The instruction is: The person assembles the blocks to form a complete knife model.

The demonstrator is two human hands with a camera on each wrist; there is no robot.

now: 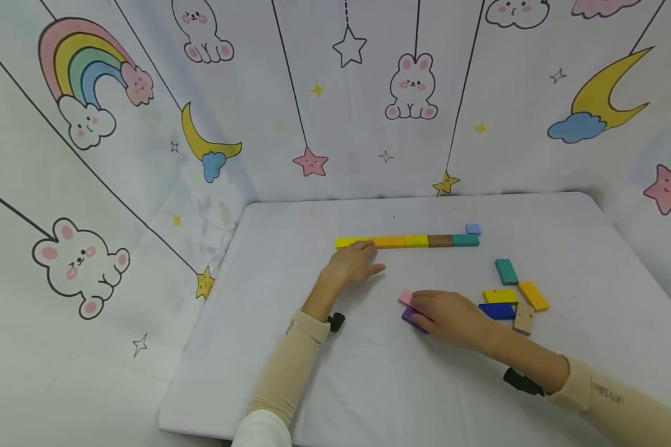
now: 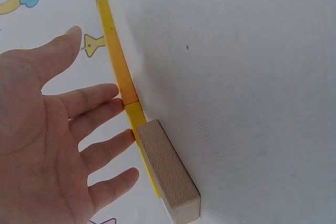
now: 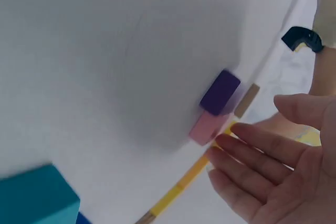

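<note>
A straight row of coloured wooden blocks runs across the far part of the table: yellow [image 1: 346, 242], orange [image 1: 389, 242], yellow, brown [image 1: 440, 241] and teal [image 1: 466, 239]. My left hand [image 1: 351, 263] is at its left end, fingers extended with the tips right at the near side of the yellow and orange blocks. Beside that yellow end, a plain wood block [image 2: 169, 166] shows in the left wrist view. My right hand [image 1: 450, 316] is over a pink block [image 1: 405, 298] and a purple block [image 1: 412, 319] lying end to end; its nearly straight fingertips reach the pink one.
Right of my right hand lie loose blocks: teal [image 1: 506, 272], orange [image 1: 534, 295], yellow [image 1: 500, 296], blue [image 1: 497, 311] and bare wood [image 1: 523, 318]. A light blue block [image 1: 473, 228] sits behind the row's teal end. A patterned cloth [image 1: 358, 136] hangs behind the white table.
</note>
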